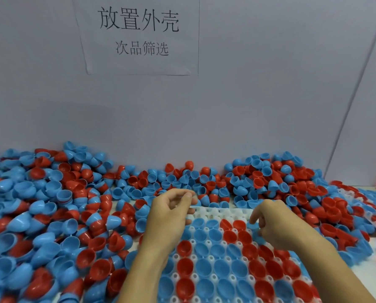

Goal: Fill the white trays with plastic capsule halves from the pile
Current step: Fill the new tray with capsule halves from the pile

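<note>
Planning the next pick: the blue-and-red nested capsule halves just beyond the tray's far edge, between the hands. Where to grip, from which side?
Judging by pose, the nested blue and red plastic capsule halves stand with the blue dome up. Pinch across the blue dome with two fingers, coming from above; neighbouring halves crowd its sides beyond the white plastic tray.

Head view, close above tray (215, 212)

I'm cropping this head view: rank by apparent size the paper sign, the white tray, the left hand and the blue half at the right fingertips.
Largest to smallest:
1. paper sign
2. white tray, partly cut off
3. left hand
4. blue half
</note>
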The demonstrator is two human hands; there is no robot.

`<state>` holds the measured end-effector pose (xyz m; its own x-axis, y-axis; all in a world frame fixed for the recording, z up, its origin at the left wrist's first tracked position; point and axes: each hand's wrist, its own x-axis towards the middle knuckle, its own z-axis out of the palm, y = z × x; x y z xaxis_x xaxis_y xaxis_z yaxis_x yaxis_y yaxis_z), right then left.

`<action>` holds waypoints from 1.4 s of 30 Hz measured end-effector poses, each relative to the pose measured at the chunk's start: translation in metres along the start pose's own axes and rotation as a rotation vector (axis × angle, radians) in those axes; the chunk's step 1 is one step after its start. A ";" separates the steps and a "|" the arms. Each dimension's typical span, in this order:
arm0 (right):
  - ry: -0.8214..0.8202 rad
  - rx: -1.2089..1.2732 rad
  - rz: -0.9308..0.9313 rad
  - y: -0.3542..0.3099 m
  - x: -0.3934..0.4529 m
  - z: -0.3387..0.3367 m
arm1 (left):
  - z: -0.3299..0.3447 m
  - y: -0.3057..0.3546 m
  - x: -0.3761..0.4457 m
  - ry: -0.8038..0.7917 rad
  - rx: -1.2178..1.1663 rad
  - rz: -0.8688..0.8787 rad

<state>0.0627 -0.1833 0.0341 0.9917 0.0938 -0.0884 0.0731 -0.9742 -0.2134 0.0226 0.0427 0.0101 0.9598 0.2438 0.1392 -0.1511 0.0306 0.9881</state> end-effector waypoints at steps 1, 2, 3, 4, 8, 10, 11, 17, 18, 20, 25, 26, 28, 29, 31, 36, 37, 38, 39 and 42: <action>0.026 0.017 -0.021 -0.004 -0.001 -0.001 | -0.001 0.000 0.000 0.011 0.007 -0.004; 0.055 0.040 -0.058 -0.011 -0.002 -0.001 | -0.002 0.000 0.001 0.021 0.011 -0.008; 0.070 0.069 -0.099 -0.020 -0.005 0.001 | -0.003 0.000 0.000 0.029 0.015 -0.011; 0.061 0.093 -0.136 -0.029 -0.008 0.004 | -0.003 0.000 0.000 0.035 0.018 -0.012; 0.005 0.059 -0.157 -0.047 -0.012 0.022 | -0.002 0.002 -0.001 0.034 0.012 -0.007; 0.065 0.034 -0.164 -0.045 -0.012 0.023 | -0.001 0.002 -0.001 0.045 -0.002 0.011; 0.114 0.045 -0.180 -0.046 -0.014 0.022 | 0.000 0.003 -0.002 0.066 -0.021 0.029; -0.109 0.951 -0.417 -0.124 -0.063 0.021 | 0.002 0.040 -0.012 0.262 -0.381 0.348; -0.130 1.095 -0.416 -0.138 -0.069 0.026 | -0.002 0.047 -0.015 0.293 -0.408 0.416; -0.130 1.269 -0.398 -0.154 -0.076 0.033 | -0.015 0.057 -0.018 0.334 -0.444 0.544; -0.236 1.388 -0.370 -0.161 -0.082 0.034 | -0.024 0.070 -0.024 0.343 -0.384 0.716; -0.294 1.472 -0.352 -0.160 -0.081 0.032 | -0.018 0.071 -0.026 0.313 -0.350 0.738; -0.430 1.629 -0.328 -0.152 -0.077 0.023 | -0.003 0.070 -0.030 0.223 -0.259 0.789; -0.478 1.663 -0.328 -0.145 -0.074 0.019 | 0.003 0.069 -0.033 0.175 -0.198 0.812; -0.566 1.624 -0.346 -0.127 -0.069 0.009 | 0.011 0.065 -0.035 0.119 -0.096 0.840; -0.737 1.506 -0.373 -0.090 -0.058 -0.014 | 0.005 0.064 -0.016 0.106 0.176 0.772; -0.739 1.577 -0.391 -0.084 -0.056 -0.018 | -0.003 0.064 -0.003 0.117 0.311 0.754; -0.703 1.674 -0.403 -0.076 -0.053 -0.022 | -0.011 0.063 0.011 0.141 0.459 0.710; -0.622 1.764 -0.401 -0.068 -0.049 -0.026 | -0.020 0.061 0.028 0.161 0.617 0.631; -0.314 1.822 -0.306 -0.048 -0.041 -0.034 | -0.046 0.045 0.083 0.074 1.123 0.186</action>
<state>0.0222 -0.1476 0.0814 0.8991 0.4358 0.0414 -0.1769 0.4481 -0.8763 0.0846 0.1086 0.0632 0.9228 0.2111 0.3222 0.0429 -0.8877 0.4584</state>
